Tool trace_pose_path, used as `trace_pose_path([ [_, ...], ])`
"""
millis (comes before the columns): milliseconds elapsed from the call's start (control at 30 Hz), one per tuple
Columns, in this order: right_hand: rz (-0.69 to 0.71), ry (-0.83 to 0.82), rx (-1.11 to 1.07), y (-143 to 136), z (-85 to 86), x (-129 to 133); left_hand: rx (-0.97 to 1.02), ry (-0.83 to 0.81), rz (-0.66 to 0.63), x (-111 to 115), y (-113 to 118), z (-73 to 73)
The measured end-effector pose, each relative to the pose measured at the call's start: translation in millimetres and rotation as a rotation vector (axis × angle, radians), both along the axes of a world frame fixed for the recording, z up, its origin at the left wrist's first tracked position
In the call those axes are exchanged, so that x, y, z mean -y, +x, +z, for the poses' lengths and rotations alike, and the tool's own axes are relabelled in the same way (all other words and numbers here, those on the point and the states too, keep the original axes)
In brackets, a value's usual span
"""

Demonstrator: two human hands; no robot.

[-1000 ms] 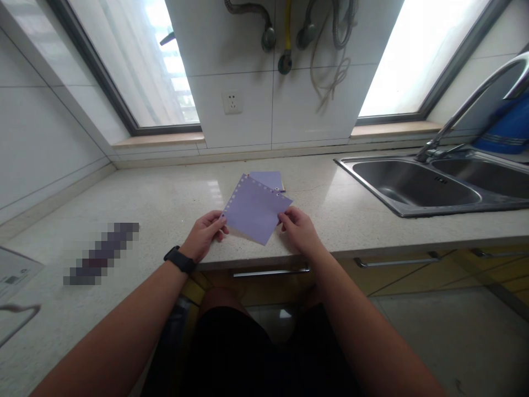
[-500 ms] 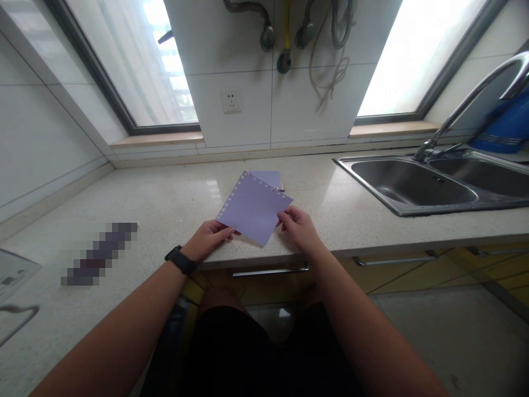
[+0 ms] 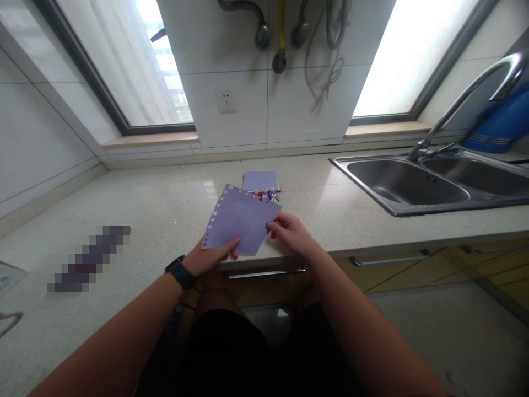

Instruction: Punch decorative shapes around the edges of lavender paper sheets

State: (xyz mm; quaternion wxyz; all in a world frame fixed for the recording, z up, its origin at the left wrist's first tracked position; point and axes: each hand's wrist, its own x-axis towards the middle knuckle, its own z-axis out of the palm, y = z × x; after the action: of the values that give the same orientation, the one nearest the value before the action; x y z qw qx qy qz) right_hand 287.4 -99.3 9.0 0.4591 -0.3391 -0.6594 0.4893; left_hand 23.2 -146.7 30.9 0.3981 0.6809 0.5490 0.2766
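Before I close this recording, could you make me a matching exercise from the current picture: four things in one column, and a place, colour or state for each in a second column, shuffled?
Things
1. Punched sheet
2. Wristwatch
3. Steel sink
4. Socket

Descriptions
A. Set into the counter
B. Purple, held in the left hand
C. White, on the tiled wall
D. Black

Right pairs: 1-B, 2-D, 3-A, 4-C
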Motion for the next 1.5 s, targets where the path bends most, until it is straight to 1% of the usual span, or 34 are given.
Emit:
trace_pose_path([
  [67,-0.006,-0.019,-0.035,1,-2.0,-2,0.036,-0.005,0.034,-2,-1,2.0],
  [100,-0.032,-0.034,-0.059,1,-3.1,-4,0.06,-0.001,0.058,-4,-2,2.2],
  [200,-0.178,-0.082,-0.133,4,-4.9,-10,0.095,0.054,0.148,-11,-8,-0.9],
  [300,-0.271,-0.105,-0.153,10,-0.8,-16,0.037,0.107,0.272,-19,-17,-6.7],
  [367,-0.273,-0.1,-0.108,16,6.4,-22,-0.009,0.163,0.293,-23,-24,-8.7],
  [433,-0.272,-0.056,-0.022,24,16.6,-30,-0.042,0.223,0.242,-27,-30,-8.9],
  [500,-0.271,0.006,0.101,34,29.0,-43,-0.045,0.228,0.231,-30,-34,-9.2],
  [567,-0.248,0.053,0.21,44,42.6,-60,-0.02,0.173,0.274,-34,-37,-11.6],
  [667,-0.2,0.115,0.286,53,61.7,-92,0.052,0.117,0.366,-39,-40,-17.3],
  [733,-0.204,0.154,0.302,55,68.9,-114,0.111,0.111,0.402,-41,-40,-19.2],
  [767,-0.21,0.178,0.308,55,69.7,-125,0.137,0.114,0.414,-42,-40,-19.2],
  [833,-0.224,0.205,0.329,52,64.3,-143,0.129,0.106,0.407,-42,-39,-17.8],
  [933,-0.247,0.214,0.294,49,43.4,-158,0.116,0.108,0.44,-41,-37,-16.6],
  [1033,-0.248,0.216,0.321,52,22.2,-158,0.198,0.114,0.46,-45,-32,-18.1],
  [1067,-0.222,0.223,0.366,54,17.8,-156,0.235,0.109,0.466,-48,-29,-18.3],
  [1100,-0.173,0.252,0.474,56,15.0,-153,0.268,0.101,0.475,-51,-25,-18.1],
  [1200,-0.084,0.294,0.614,63,13.9,-147,0.316,0.087,0.522,-64,-9,-14.6],
  [1300,-0.031,0.296,0.62,66,15.5,-145,0.257,0.11,0.418,-77,6,-12.1],
  [1367,-0.012,0.311,0.633,66,15.1,-146,0.274,0.117,0.398,-82,13,-13.0],
  [1400,-0.002,0.322,0.642,66,14.4,-147,0.281,0.112,0.398,-83,16,-13.8],
  [1500,0.018,0.328,0.653,65,12.5,-147,0.221,0.072,0.332,-81,18,-14.5],
])
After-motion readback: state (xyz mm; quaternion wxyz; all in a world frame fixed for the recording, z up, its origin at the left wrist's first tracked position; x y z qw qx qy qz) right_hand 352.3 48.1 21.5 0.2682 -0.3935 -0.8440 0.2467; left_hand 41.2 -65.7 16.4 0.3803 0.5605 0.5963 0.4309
